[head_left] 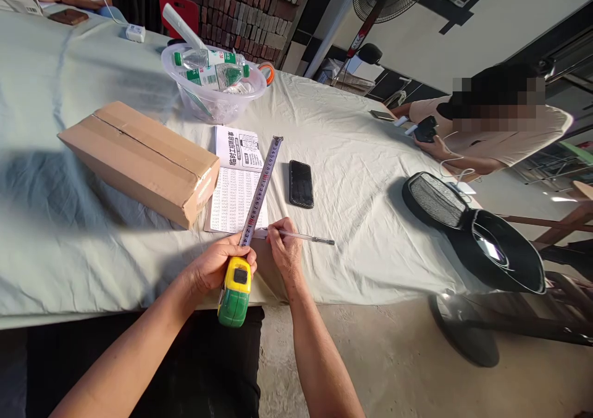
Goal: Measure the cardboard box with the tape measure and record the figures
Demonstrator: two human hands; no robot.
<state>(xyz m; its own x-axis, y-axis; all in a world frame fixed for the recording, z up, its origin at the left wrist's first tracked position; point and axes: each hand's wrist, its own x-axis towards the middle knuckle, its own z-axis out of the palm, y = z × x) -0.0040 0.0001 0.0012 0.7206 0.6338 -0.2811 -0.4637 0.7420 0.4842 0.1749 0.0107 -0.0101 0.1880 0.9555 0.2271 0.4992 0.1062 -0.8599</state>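
Observation:
My left hand [217, 263] is closed on a yellow and green tape measure [235, 291] at the table's near edge. Its tape blade [262, 186] runs away from me across a printed paper sheet [234, 189]. My right hand [285, 248] pinches a clear pen [303, 238] beside the blade, with the pen lying nearly flat and pointing right. A brown cardboard box [139, 158], taped shut, lies to the left of the sheet.
A black phone [301, 183] lies right of the blade. A clear bowl [210, 100] holds plastic bottles behind the sheet. A fan head [472, 226] rests on the table's right edge. Another person [491, 128] sits at the far right holding a phone. A pale cloth [69, 220] covers the table.

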